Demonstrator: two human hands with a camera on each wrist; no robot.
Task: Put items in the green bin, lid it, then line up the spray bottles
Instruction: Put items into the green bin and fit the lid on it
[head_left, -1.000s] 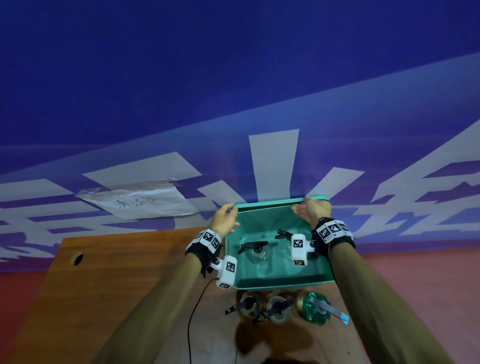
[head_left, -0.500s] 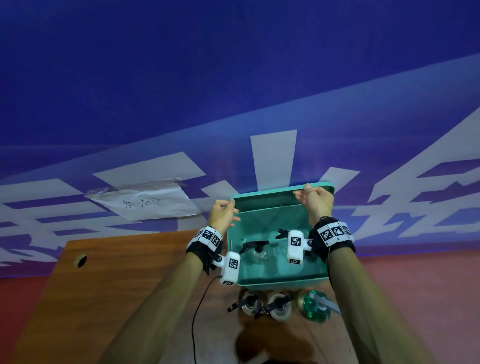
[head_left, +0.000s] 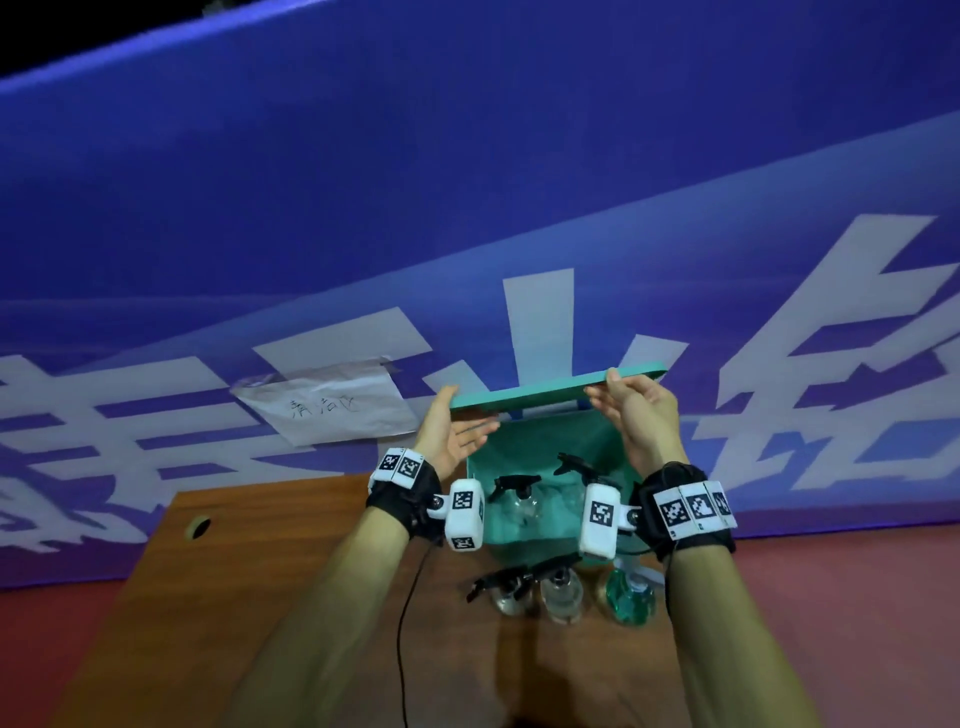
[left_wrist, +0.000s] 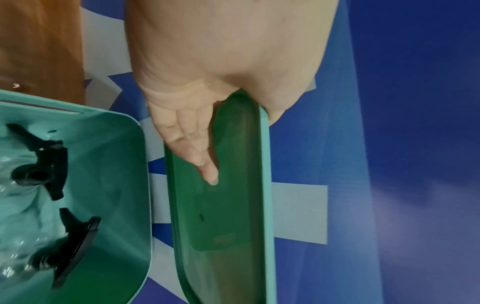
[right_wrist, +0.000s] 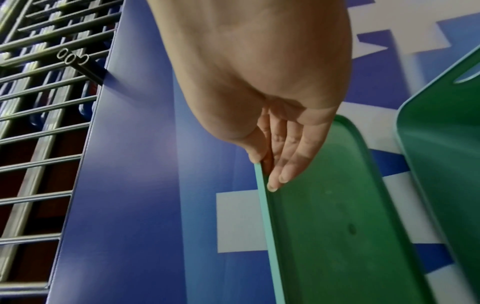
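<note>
Both hands hold the teal lid (head_left: 540, 393) almost level above the far rim of the open green bin (head_left: 540, 447). My left hand (head_left: 457, 423) pinches the lid's left end, fingers (left_wrist: 197, 148) flat under the lid (left_wrist: 233, 226) and thumb over its rim. At the right end my right hand (head_left: 621, 397) grips it, fingertips (right_wrist: 280, 174) on the underside of the lid (right_wrist: 324, 226). Two clear spray bottles with black triggers (head_left: 519, 499) (head_left: 574, 467) stand in the bin (left_wrist: 116, 185). In front of it stand two clear bottles (head_left: 506, 592) (head_left: 561, 592) and a green one (head_left: 631, 600).
The bin sits at the far edge of a wooden table (head_left: 234, 597) with a cable hole (head_left: 199, 526). A black cable (head_left: 405, 623) trails from my left wrist. A paper note (head_left: 332, 410) is taped to the blue banner behind. A metal rack (right_wrist: 39, 102) stands beyond the banner.
The lid has risen from behind the bin's far rim and tipped toward level, carried up by both hands. The bottles have not moved.
</note>
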